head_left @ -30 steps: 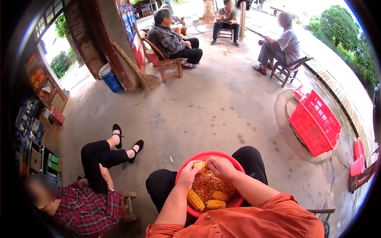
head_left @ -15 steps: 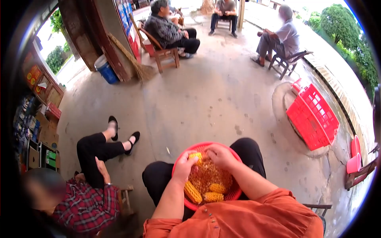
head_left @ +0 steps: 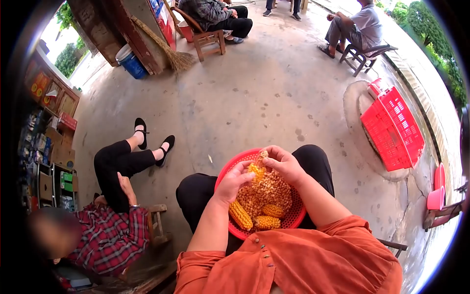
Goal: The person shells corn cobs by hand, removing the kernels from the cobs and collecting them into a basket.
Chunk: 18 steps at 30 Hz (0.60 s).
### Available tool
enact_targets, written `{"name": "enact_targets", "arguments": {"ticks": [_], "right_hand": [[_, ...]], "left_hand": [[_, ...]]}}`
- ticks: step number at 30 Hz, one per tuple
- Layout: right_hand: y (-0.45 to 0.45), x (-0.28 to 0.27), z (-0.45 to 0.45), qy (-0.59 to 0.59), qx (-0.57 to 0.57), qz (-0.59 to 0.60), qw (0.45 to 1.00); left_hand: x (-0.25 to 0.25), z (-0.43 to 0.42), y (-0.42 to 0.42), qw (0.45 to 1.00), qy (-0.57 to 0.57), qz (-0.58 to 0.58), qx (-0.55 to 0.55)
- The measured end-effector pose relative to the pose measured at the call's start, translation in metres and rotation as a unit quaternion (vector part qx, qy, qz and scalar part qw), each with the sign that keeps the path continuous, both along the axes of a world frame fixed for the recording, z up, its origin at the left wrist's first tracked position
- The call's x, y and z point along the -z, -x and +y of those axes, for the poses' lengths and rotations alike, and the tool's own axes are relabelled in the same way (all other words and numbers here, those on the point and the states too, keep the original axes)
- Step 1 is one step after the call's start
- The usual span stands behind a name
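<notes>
In my lap rests a red plastic basket [head_left: 297,214] holding loose corn kernels [head_left: 274,192]. Several yellow corn cobs lie on the kernels, one long cob [head_left: 240,215] at the left and two shorter ones toward me. Over the basket, my left hand [head_left: 233,183] is closed around a yellow corn cob [head_left: 256,172]. My right hand [head_left: 285,165] pinches the pale brown, kernel-less part at its upper end. Whether that part belongs to the same cob or to a second, bare one, I cannot tell.
A person in a plaid shirt [head_left: 112,237] sits at my left, legs stretched forward. Farther off, other people sit on chairs. A red crate [head_left: 391,130] stands at the right, near pink basins [head_left: 435,198]. A broom [head_left: 169,46] leans by a blue bucket [head_left: 131,62].
The view has tilted down, so the far people sit higher in it. My hands have shifted slightly apart, showing more of the cob between them.
</notes>
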State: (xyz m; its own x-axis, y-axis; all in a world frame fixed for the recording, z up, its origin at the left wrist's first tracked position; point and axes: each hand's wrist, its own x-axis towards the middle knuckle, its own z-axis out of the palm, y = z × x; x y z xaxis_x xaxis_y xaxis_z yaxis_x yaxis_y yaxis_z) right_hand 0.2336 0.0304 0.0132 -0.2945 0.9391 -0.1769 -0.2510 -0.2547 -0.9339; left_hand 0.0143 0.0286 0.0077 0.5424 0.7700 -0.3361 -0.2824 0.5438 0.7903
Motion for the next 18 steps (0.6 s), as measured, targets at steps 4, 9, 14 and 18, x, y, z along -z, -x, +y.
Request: {"name": "enact_targets", "arguments": {"ticks": [4, 9, 14, 18], "right_hand": [[0.007, 0.0, -0.001, -0.052, -0.02, 0.059, 0.997], [0.014, -0.001, -0.005, -0.172, -0.108, -0.178, 0.963], [0.011, 0.002, -0.008, -0.122, -0.102, -0.116, 0.98], [0.011, -0.001, -0.009, -0.107, -0.091, -0.053, 0.989]], "left_hand": [[-0.004, -0.004, -0.004, 0.999, -0.009, -0.05, -0.015], [0.01, -0.001, 0.0, 0.997, -0.003, -0.047, -0.058], [0.006, 0.0, 0.002, 0.997, 0.0, -0.025, -0.073], [0.003, 0.002, 0.005, 0.994, -0.019, -0.032, -0.1]]}}
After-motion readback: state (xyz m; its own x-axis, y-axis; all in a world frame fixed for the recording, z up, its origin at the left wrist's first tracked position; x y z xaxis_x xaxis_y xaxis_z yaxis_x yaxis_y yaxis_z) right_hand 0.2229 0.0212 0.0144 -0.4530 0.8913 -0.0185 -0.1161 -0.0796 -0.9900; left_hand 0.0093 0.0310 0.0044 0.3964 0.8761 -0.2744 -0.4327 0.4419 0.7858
